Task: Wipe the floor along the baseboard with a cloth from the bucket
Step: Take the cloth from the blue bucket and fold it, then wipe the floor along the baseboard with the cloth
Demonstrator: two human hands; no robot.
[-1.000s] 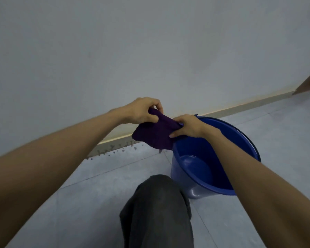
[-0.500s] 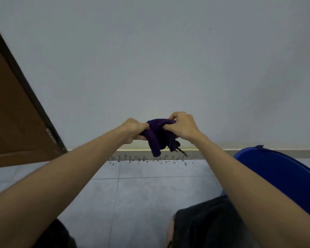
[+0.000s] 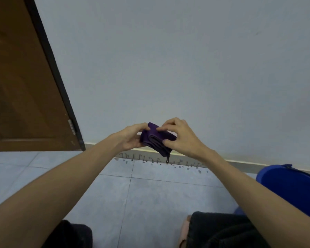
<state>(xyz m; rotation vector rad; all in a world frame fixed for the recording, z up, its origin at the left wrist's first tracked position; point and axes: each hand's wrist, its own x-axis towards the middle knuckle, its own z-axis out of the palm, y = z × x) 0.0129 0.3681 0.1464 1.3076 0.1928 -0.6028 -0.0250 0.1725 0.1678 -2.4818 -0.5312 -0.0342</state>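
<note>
One purple cloth [image 3: 157, 138], folded into layers, is held in the air in front of the baseboard [image 3: 240, 162], above the tiled floor [image 3: 147, 197]. It is pinched by two hands: left hand [image 3: 132, 138], right hand [image 3: 181, 136]. One blue bucket [image 3: 290, 187] is seen at right. One brown door [image 3: 21, 86] is seen at left.

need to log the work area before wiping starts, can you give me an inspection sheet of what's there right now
surface: tiled floor with dark specks along the baseboard
job's things: purple cloth folded, held in the air above the baseboard; blue bucket at right on the floor
clutter: nothing seen
grips: left hand and right hand both hold the cloth
cables: nothing seen
surroundings: plain wall; brown door at left
</note>
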